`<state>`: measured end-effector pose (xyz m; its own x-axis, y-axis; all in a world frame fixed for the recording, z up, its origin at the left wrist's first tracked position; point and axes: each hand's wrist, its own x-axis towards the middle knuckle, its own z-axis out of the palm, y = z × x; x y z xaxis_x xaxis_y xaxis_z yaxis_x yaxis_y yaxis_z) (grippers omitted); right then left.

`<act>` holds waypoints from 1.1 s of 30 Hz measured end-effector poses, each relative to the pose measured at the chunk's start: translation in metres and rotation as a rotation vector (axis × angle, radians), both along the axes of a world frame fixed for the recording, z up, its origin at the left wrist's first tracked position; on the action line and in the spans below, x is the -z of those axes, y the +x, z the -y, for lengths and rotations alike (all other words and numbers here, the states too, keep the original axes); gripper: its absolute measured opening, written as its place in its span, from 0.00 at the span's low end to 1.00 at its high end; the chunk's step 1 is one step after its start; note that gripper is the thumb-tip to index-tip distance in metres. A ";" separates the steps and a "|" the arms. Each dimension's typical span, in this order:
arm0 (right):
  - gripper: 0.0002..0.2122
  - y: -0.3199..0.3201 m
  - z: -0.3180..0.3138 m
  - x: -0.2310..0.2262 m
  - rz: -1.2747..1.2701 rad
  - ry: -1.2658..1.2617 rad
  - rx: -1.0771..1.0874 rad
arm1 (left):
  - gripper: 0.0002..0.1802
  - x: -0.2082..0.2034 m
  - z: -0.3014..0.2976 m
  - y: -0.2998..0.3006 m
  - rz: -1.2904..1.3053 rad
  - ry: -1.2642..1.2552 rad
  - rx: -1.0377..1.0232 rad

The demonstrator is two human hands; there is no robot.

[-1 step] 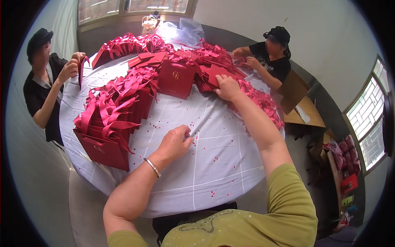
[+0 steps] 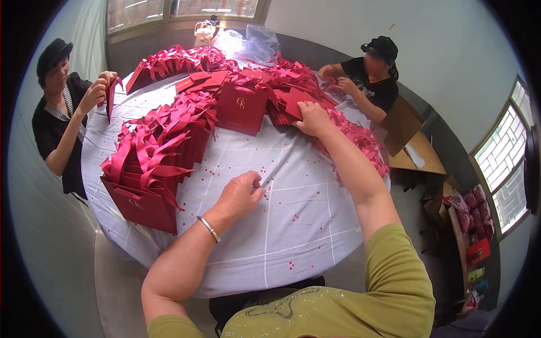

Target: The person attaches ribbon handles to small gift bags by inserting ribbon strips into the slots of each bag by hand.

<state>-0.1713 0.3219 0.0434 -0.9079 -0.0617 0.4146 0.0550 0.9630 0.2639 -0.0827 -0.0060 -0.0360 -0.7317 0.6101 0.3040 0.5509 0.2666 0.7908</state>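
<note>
My right hand [image 2: 313,119] reaches over the far middle of the table and grips the edge of a red paper gift bag [image 2: 295,103], its thumb in front and fingers on top. This bag lies tilted against other red bags. Over the white tablecloth, my left hand [image 2: 241,194] hovers or rests with loosely bent fingers, a gap between thumb and forefinger and nothing visible in it. Just beyond stands an upright red gift bag [image 2: 242,108] with a gold emblem. A long row of red gift bags [image 2: 138,205] with ribbon handles stands left of my left hand.
Small red dots are scattered on the tablecloth [image 2: 293,242]. One person [image 2: 62,112] at the left holds a red bag; another [image 2: 366,84] works at the far right. Clear plastic [image 2: 248,44] lies at the back. A cardboard box [image 2: 403,124] stands beside the table at right.
</note>
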 end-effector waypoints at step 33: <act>0.32 -0.010 0.035 0.005 0.285 0.489 0.091 | 0.12 -0.005 0.000 0.001 -0.054 0.001 0.025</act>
<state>-0.1812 0.2872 0.0382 -0.9903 -0.1014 0.0955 -0.0067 0.7197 0.6942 -0.0814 -0.0059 -0.0314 -0.6984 0.6280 0.3433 0.5995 0.2513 0.7599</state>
